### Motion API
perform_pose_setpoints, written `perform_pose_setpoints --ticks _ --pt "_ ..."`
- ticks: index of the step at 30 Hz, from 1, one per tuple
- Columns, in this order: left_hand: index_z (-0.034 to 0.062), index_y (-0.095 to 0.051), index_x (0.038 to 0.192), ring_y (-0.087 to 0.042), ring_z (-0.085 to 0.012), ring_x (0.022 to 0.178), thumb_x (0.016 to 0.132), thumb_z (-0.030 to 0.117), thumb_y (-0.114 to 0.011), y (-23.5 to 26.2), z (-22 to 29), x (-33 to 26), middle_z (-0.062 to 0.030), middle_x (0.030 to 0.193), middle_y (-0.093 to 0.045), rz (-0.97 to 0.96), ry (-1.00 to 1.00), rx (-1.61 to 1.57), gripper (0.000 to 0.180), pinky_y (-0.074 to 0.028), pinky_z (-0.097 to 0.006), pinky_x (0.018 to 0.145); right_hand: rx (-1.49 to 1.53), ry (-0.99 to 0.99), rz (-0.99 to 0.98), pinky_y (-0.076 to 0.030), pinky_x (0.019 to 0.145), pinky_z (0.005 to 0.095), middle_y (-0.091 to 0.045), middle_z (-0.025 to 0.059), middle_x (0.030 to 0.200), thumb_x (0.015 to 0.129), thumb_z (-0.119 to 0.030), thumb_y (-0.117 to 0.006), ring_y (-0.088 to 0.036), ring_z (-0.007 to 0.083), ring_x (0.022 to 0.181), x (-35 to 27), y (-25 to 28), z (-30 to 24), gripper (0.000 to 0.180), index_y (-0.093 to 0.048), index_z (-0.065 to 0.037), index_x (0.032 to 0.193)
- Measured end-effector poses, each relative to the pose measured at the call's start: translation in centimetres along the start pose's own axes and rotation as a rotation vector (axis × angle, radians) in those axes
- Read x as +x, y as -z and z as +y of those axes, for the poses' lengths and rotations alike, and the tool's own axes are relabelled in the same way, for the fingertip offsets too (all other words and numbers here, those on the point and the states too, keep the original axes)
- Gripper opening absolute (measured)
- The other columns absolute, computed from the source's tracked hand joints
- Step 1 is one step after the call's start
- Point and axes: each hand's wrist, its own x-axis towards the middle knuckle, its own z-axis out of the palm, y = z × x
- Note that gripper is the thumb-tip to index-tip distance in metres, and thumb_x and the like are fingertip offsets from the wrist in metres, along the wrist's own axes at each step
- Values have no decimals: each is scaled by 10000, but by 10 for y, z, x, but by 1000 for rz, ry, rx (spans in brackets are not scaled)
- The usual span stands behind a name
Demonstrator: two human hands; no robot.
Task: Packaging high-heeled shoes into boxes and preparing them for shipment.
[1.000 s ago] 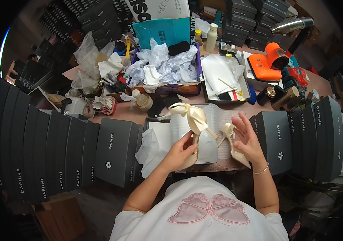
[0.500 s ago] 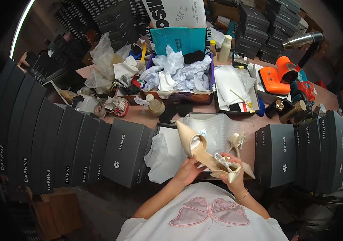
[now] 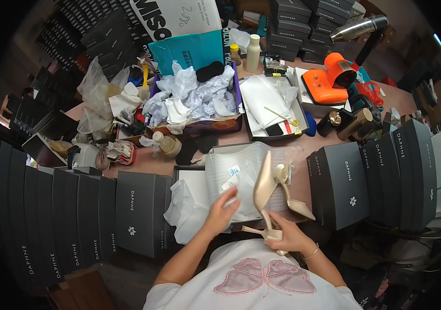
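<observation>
A cream high-heeled shoe point(image 3: 263, 188) is gripped at its heel end by my right hand point(image 3: 288, 236). It is tipped on its side, toe pointing away from me. My left hand point(image 3: 222, 212) is off the shoe, fingers apart and slightly blurred, over the clear ribbed plastic wrapping point(image 3: 218, 178). Small white-and-blue labels point(image 3: 234, 170) show close to its fingertips. A matching cream shoe point(image 3: 299, 207) lies just right of the held one. White tissue paper point(image 3: 182, 214) spills over the near edge of an open dark shoe box point(image 3: 182, 168) with a pale inside.
Dark shoe boxes line both sides, including a left box point(image 3: 140, 212) and a right box point(image 3: 342, 186). Behind stand a squat bottle point(image 3: 168, 144), a purple-edged carton point(image 3: 220, 125) of crumpled tissue, a tray point(image 3: 274, 135) of papers, and an orange device point(image 3: 329, 82).
My left hand has let go of the shoe and moved left. The right hand has turned the shoe onto its side and lowered its heel end. The whole view has shifted.
</observation>
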Motion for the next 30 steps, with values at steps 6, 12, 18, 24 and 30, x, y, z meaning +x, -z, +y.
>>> perform_pose_setpoints --ticks 6,12,18,24,30 --pt "-42 -554 1203 -640 -217 861 886 207 -614 6 -54 126 -167 1006 -652 -66 378 683 408 -499 -312 749 1180 -184 138 -486 954 419 -596 183 1090 661 -341 -759 -594 299 1079 -25 42 2 775 -450 51 1253" --pt "-33 -655 979 -567 -91 681 885 76 -587 31 104 94 -19 809 -636 154 -180 187 159 -460 -247 637 1715 167 70 -601 675 452 -529 245 1115 710 -310 -719 -600 362 983 -28 47 31 788 -363 55 1311" --pt "-29 -660 903 -616 -215 707 820 55 -642 16 119 94 -127 792 -631 64 -291 546 120 -474 -294 663 1729 159 -49 -606 565 387 -527 252 1112 710 -333 -739 -608 321 882 -16 58 19 777 -399 78 1275" --pt "6 -673 913 -600 -239 683 789 34 -663 -2 69 85 -130 754 -606 281 -463 517 128 -454 -315 611 1152 -3 -525 -454 916 358 -514 179 1200 712 -365 -773 -520 256 1137 -25 85 -20 927 -304 66 1385" --pt "33 -687 986 -579 -213 632 763 -46 -653 5 84 24 -112 735 -583 184 -510 491 239 -442 -285 566 898 -294 -299 -504 771 273 -493 114 1214 828 -273 -683 -548 159 990 54 38 20 885 -139 -36 1484"
